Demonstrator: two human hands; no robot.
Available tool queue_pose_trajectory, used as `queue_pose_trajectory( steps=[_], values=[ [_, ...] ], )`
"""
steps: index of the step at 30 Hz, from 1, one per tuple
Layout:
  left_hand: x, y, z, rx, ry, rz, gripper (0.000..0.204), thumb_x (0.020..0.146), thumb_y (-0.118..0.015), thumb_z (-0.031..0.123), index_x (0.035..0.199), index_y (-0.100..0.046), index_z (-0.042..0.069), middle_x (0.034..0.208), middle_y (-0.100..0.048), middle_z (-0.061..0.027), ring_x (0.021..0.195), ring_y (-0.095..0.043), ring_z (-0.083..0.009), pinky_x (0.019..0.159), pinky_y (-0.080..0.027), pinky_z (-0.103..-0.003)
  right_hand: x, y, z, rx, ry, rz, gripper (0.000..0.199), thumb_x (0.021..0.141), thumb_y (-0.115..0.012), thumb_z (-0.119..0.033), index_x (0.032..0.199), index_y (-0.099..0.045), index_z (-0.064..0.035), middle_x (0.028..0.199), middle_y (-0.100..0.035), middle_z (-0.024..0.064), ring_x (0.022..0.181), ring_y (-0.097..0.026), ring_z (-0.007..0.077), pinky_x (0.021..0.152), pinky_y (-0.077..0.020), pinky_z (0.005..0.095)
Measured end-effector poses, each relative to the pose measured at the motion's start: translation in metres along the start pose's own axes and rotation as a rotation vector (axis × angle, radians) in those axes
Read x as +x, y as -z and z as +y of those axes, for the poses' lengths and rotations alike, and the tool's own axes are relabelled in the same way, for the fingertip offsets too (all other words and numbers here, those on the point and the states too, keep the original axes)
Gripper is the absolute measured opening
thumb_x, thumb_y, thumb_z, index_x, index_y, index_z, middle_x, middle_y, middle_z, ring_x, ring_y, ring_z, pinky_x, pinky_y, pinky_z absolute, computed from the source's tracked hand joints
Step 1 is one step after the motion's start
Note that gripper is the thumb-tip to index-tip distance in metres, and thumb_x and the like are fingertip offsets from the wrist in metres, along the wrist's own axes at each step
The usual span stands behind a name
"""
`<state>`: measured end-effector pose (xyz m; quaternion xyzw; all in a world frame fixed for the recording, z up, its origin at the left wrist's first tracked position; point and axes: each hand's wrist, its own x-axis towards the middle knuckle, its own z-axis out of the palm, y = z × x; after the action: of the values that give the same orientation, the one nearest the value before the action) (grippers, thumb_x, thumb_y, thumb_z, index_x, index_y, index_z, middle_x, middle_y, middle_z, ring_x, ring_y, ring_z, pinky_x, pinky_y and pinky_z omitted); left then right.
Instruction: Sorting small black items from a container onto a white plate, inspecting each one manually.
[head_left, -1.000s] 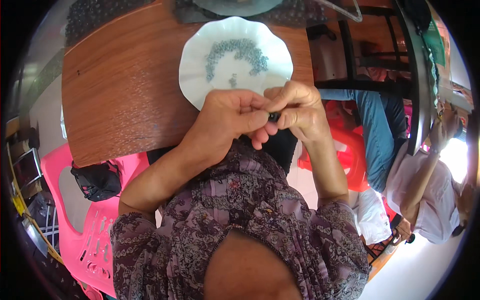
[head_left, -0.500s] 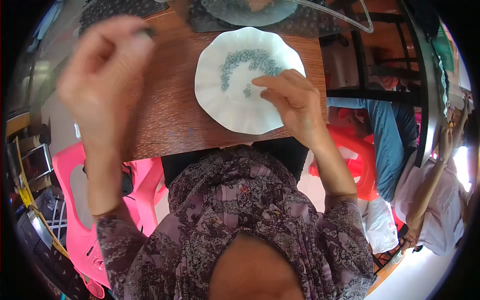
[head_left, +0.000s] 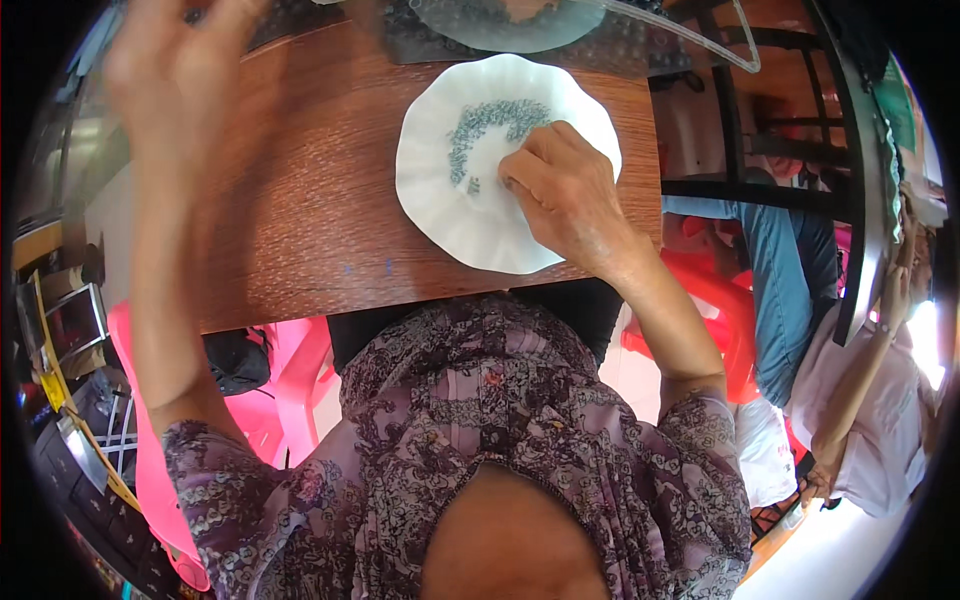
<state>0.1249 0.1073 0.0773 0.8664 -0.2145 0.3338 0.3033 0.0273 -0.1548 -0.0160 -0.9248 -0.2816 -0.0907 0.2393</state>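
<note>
Tiny grey-green pieces [head_left: 480, 122] lie in the white plate [head_left: 440, 228], upper centre — they likely suit a light fingertip pinch. The right hand [head_left: 570, 195] curls there, fingertips hidden; the left hand [head_left: 180, 65] blurs, upper left — I cannot tell either grip.

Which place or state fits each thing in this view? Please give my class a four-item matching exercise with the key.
1. Small pieces
2. Right hand
3. Left hand
4. Black bag

A. On the pink chair
B. Blurred, at the upper left
C. Spread in a curved band on the white plate
D. Fingers bent, over the plate

Pairs: 1-C, 2-D, 3-B, 4-A
</note>
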Motion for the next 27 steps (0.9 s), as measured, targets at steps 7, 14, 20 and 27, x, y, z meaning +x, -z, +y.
queue_pose_trajectory(
  steps=[7,14,20,27],
  values=[
    [-0.039,0.006,0.062,-0.032,-0.204,-0.046,0.016,0.072,-0.068,0.004,0.088,-0.063,0.002,0.087,-0.062,-0.0087,0.072,-0.057,-0.0194,0.068,-0.044,-0.026,0.001,0.028,-0.022,0.194,-0.1,0.051,0.013,0.069,-0.063,0.003,0.079,-0.056,-0.001,0.074,-0.054,0.009,0.067,-0.053,0.0243,0.057,-0.0434,0.0327],
    [-0.056,-0.001,0.081,-0.295,-0.154,-0.269,0.017,0.07,-0.067,0.002,0.086,-0.062,0.002,0.082,-0.061,-0.0101,0.066,-0.056,-0.0231,0.058,-0.045,-0.031,-0.008,0.038,-0.037,0.409,-0.221,0.12,0.015,0.07,-0.063,0.005,0.082,-0.056,-0.0016,0.078,-0.056,0.0082,0.064,-0.056,0.0185,0.054,-0.0434,0.0277],
    [-0.083,-0.03,0.093,-0.673,0.33,-0.668,0.011,0.078,-0.065,0.009,0.085,-0.062,0.001,0.076,-0.059,-0.0064,0.066,-0.055,-0.0136,0.058,-0.042,-0.025,-0.001,0.042,-0.047,0.448,-0.2,0.225,0.019,0.067,-0.062,0.006,0.083,-0.055,-0.0013,0.078,-0.056,0.0092,0.065,-0.053,0.0228,0.054,-0.0418,0.0309],
    [-0.076,-0.038,0.094,-1.198,0.906,-0.784,0.016,0.085,-0.061,0.014,0.087,-0.062,-0.002,0.077,-0.061,-0.0032,0.071,-0.053,-0.0074,0.063,-0.044,-0.022,0.002,0.039,-0.044,0.461,-0.154,0.371,0.021,0.068,-0.062,0.01,0.086,-0.058,0.0013,0.08,-0.059,0.0106,0.062,-0.052,0.0189,0.053,-0.0413,0.0271]
  ],
)
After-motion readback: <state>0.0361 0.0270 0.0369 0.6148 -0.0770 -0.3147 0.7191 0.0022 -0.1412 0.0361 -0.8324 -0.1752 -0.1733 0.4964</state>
